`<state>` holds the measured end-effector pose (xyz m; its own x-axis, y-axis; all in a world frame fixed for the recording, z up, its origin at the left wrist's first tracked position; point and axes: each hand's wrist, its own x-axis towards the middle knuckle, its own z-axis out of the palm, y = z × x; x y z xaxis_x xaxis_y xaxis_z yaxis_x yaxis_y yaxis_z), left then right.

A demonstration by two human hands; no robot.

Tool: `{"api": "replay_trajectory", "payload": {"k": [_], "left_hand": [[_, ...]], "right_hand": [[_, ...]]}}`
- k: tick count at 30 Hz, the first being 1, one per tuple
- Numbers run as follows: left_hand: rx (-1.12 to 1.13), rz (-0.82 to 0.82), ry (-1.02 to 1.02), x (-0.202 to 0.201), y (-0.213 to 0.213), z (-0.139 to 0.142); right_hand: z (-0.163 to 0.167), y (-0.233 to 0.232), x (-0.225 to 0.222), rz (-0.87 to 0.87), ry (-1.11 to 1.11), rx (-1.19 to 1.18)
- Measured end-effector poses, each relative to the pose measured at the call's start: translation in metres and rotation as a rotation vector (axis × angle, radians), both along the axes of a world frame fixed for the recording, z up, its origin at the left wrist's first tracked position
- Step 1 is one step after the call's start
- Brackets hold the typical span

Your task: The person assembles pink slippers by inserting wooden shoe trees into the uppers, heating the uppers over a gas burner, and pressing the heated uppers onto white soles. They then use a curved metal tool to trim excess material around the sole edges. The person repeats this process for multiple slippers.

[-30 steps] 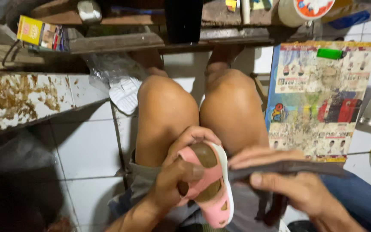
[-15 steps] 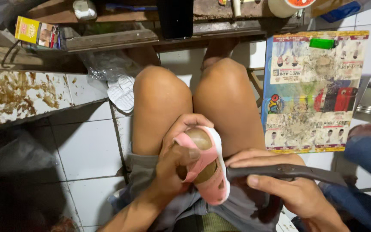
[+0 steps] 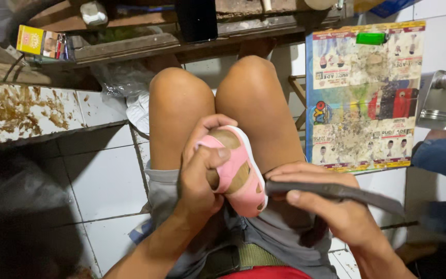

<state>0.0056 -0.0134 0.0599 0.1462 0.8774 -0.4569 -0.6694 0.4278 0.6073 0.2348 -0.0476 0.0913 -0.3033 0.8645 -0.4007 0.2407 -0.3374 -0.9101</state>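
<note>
I sit with bare knees up, and a small pink shoe (image 3: 237,173) with a white sole edge lies on my lap. My left hand (image 3: 201,170) wraps around its toe end, thumb across the top. My right hand (image 3: 331,212) grips a long flat dark tool (image 3: 336,192) like a file or strip, and the tool's near end touches the shoe's white sole edge. The tool reaches out to the right past my fingers.
A printed colourful sheet (image 3: 363,95) with a green lighter (image 3: 370,38) lies to the right. A metal tin (image 3: 439,101) sits beyond it, near another person's blue sleeve (image 3: 440,157). A stained tiled ledge (image 3: 21,111) is left; a cluttered wooden shelf (image 3: 130,44) and a small box (image 3: 41,41) are ahead.
The view has shifted slightly. My left hand has turned the shoe a little, and my right hand has slid the tool along the sole edge.
</note>
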Motion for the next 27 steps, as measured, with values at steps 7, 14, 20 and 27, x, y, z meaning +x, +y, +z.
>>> {"api": "replay_trajectory", "payload": {"k": [7,14,20,27], "left_hand": [[-0.115,0.211,-0.042,0.01,-0.005,-0.009],[-0.116,0.432,0.014,0.024,0.004,0.014],[-0.126,-0.015,-0.521,-0.004,-0.026,0.039],[-0.16,-0.739,-0.059,-0.019,-0.05,0.017]], "right_hand": [[-0.006,-0.027,0.004,-0.179,-0.026,0.058],[-0.01,-0.036,-0.007,-0.361,0.2,0.081],[0.009,-0.01,0.015,-0.452,0.506,-0.079],[-0.01,0.008,0.028,-0.16,0.557,-0.443]]}}
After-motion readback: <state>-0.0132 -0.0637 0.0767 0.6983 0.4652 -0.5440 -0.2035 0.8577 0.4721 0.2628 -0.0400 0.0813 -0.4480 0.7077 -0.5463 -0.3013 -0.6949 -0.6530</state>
